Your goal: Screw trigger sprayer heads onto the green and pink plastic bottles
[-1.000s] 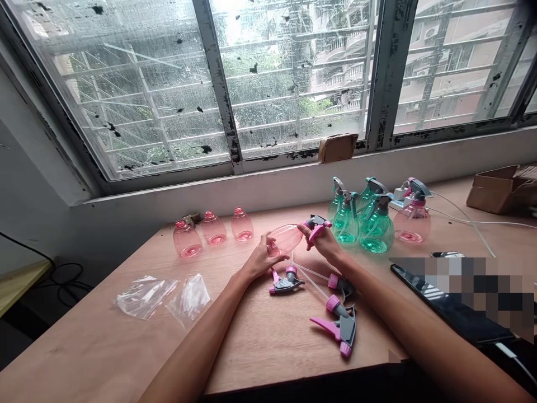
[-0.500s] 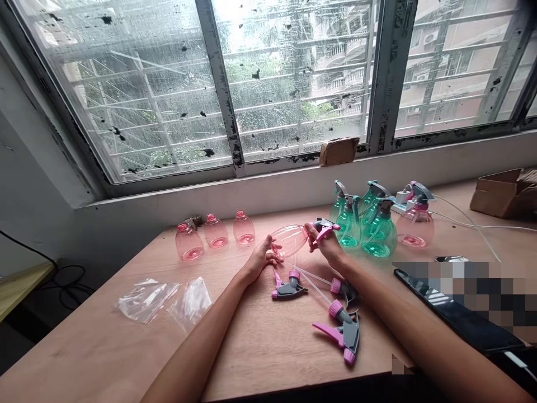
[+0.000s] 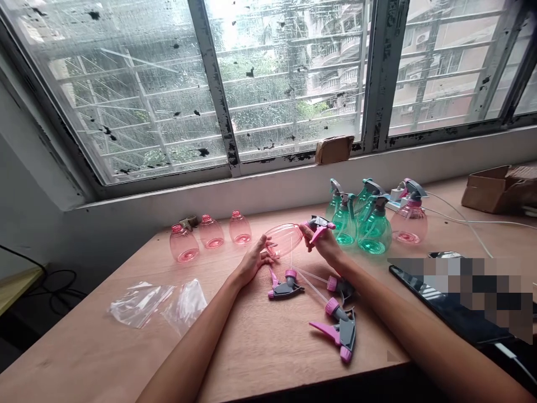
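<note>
A clear pink bottle lies on its side in the air between my two hands. My left hand cups its base with curled fingers. My right hand is closed around its neck, where a grey and pink spray trigger head sits. Below the hands, three loose trigger heads with thin tubes lie on the wooden table: one at the left, one behind and one nearest me.
Three open pink bottles stand at the back left. Green spray bottles and one pink spray bottle stand at the back right. Clear plastic bags lie at the left. A dark flat device and a cardboard box are at the right.
The bottle and both hands stay in nearly the same place; my left fingers shift slightly on the bottle's base. The view has drifted a little.
</note>
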A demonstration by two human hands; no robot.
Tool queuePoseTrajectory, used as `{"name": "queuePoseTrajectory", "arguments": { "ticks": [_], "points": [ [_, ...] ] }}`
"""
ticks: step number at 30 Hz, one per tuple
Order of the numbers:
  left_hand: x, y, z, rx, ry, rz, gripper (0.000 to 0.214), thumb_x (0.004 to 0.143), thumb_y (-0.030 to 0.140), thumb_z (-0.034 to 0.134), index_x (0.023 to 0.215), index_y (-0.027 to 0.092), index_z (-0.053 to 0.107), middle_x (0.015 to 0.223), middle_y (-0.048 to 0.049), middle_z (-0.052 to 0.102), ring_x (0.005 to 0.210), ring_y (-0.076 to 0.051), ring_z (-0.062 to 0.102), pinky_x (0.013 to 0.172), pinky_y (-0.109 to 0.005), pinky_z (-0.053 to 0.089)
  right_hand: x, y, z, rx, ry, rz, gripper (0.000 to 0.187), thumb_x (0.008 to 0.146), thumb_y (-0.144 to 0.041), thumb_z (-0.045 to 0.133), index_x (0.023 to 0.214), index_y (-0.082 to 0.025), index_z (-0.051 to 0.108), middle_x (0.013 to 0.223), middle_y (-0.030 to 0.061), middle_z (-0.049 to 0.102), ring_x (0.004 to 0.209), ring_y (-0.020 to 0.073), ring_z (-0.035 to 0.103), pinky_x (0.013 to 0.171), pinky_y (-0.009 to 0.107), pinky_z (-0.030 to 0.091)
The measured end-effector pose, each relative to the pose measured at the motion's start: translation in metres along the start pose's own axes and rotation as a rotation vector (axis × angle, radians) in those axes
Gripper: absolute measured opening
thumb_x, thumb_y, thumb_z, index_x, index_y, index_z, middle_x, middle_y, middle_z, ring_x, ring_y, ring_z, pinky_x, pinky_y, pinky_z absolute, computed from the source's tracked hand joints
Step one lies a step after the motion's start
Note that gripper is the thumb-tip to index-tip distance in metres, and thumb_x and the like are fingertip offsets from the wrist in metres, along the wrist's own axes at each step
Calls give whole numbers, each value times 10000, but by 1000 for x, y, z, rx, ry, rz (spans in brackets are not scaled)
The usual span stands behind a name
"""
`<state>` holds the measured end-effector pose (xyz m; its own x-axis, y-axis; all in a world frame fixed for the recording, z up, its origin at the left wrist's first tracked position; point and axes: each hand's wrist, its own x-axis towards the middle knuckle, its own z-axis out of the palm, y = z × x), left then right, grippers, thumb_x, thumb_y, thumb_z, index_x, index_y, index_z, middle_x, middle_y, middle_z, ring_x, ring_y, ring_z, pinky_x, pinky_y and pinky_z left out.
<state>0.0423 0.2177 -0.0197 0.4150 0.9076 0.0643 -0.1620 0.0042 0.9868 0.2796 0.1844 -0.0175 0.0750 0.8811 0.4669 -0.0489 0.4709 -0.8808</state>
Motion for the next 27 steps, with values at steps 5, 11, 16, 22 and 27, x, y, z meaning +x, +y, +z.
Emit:
{"name": "queuePoseTrajectory", "arguments": {
  "ticks": [5,11,16,22,27],
  "points": [
    [-5,1,0,25,-27,130,370,991,288,663,1336,182,583,1334,-104,628,1096,-264,677,911,-468,596,2,13,-2,-17,48,135,239,1013,-353,641,1146,-155,660,1035,47,707,777,171,699,668,325,609],
    [-2,-1,-2,58,-70,143,351,986,278,670,1316,178,602,1356,-106,622,1162,-282,653,967,-502,569,4,14,-3,-21,48,214,262,1006,-349,650,1192,-165,655,1132,70,700,895,211,709,761,384,619],
    [-2,2,1,47,-110,111,360,990,307,663,1320,178,600,1355,-107,625,1158,-281,655,974,-504,560,6,11,-2,-1,71,241,279,1006,-353,649,1212,-165,648,1158,77,694,923,221,708,782,400,617],
    [-1,8,2,0,-143,17,464,1025,502,549,1354,176,565,1246,-111,677,1004,-247,706,886,-460,586,8,9,-2,25,88,257,281,1006,-354,649,1216,-167,648,1165,78,694,929,223,708,787,403,618],
    [-7,13,4,19,-144,60,447,954,292,706,1371,195,576,1428,-113,594,1219,-298,626,1046,-533,500,9,8,-3,37,108,261,293,1006,-360,647,1229,-169,643,1183,82,689,947,229,707,799,412,616]
  ]
}}
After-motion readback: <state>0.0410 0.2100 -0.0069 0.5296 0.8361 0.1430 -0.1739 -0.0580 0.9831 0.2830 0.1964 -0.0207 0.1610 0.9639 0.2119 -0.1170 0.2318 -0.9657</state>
